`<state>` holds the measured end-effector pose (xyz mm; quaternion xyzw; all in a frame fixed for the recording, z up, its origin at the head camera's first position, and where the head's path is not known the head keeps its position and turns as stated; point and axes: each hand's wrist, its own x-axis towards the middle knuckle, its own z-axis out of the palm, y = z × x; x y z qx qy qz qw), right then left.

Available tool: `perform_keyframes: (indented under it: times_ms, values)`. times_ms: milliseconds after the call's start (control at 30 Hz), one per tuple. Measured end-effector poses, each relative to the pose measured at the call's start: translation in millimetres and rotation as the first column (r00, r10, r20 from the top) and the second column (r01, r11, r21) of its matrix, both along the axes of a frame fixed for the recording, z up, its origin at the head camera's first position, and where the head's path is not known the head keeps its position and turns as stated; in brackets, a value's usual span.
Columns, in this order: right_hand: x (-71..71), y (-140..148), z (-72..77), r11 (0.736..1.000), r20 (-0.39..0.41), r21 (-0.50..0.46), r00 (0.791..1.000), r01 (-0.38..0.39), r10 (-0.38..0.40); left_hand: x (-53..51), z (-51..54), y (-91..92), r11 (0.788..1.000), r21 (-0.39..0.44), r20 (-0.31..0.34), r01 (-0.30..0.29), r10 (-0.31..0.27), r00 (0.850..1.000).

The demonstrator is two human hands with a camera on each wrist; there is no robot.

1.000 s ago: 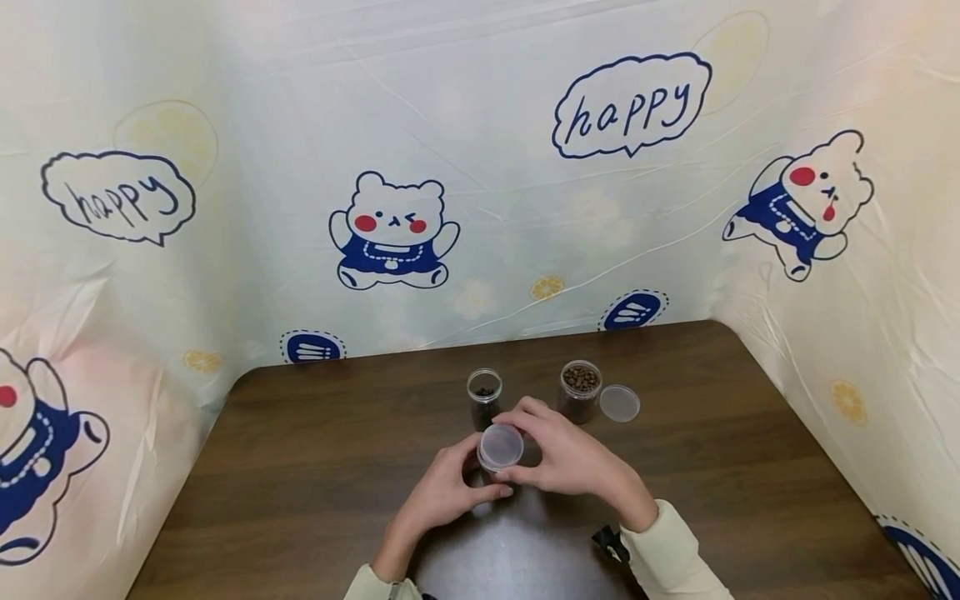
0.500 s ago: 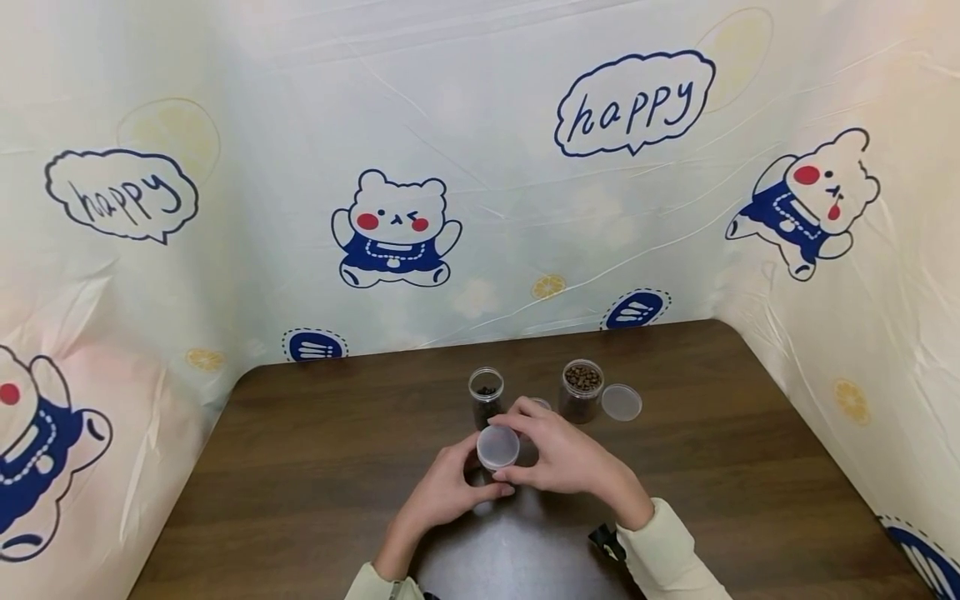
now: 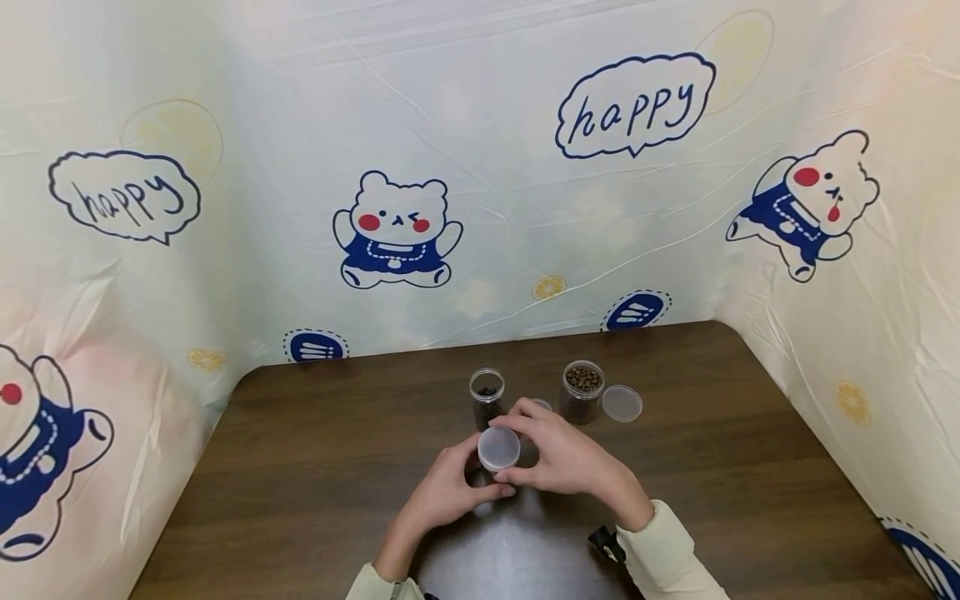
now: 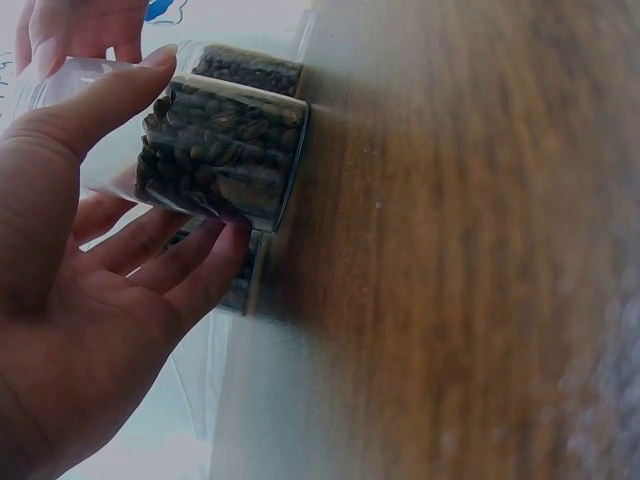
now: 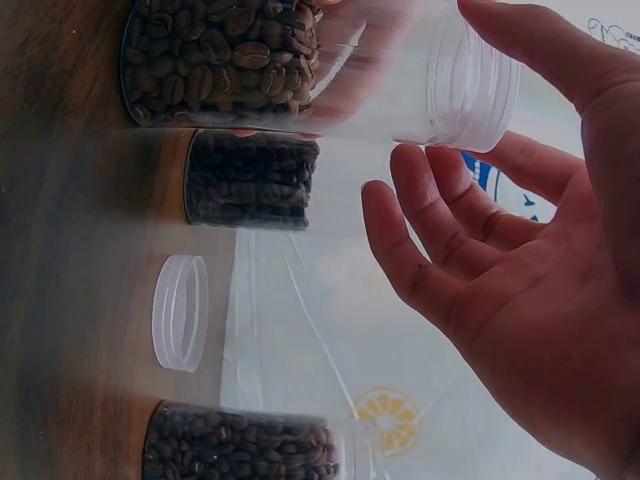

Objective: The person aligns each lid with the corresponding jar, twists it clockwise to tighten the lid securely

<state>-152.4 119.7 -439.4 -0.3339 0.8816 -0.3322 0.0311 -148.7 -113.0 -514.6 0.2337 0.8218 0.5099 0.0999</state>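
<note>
A clear plastic jar, part filled with coffee beans, stands upright on the table between my hands. My left hand holds its side, thumb on one side and fingers on the other. On the jar's mouth sits a translucent screw lid. My right hand grips this lid by its rim between thumb and fingers; the other fingers are spread below it in the right wrist view. Just behind stands an uncovered jar of dark beans, partly hidden by the held jar and right hand.
Another uncovered bean jar stands at the back right, with a loose lid flat beside it. A second loose lid lies between the two rear jars. A patterned curtain borders the dark wooden table.
The lid on the held jar has shifted slightly and looks flatter on the rim. An edge of the loose lid behind my right hand has come into view. Both hands stay almost in place.
</note>
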Motion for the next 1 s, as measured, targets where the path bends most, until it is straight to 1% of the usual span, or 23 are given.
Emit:
perform_keyframes:
  times_ms: [300, 567, 700, 900, 1000]
  values:
    - [-0.1, -1.2, -0.3, 1.000, -0.019, 0.009, 1.000, 0.009, -0.009, 1.1, 1.1, -0.2, 1.000, -0.003, -0.003, 0.003, -0.003, 1.000]
    - [-1.3, -1.4, -2.7, 1.000, -0.007, -0.012, 1.000, 0.024, -0.024, 1.1, 2.4, 0.0, 1.000, -0.003, -0.001, 0.008, -0.008, 1.000]
    - [-0.1, -3.1, -4.0, 0.998, -0.017, -0.020, 0.999, 0.051, -0.052, 1.4, 2.7, 0.0, 1.000, -0.012, -0.009, 0.004, -0.004, 1.000]
    - [1.6, -7.3, -10.0, 0.994, -0.048, -0.014, 0.993, 0.107, -0.107, 1.9, 2.6, 0.1, 1.000, -0.028, -0.030, -0.013, 0.012, 0.999]
    - [2.2, -5.9, -12.1, 0.993, -0.046, -0.016, 0.992, 0.114, -0.115, 2.2, 2.2, 0.2, 1.000, -0.024, -0.035, -0.008, 0.007, 0.999]
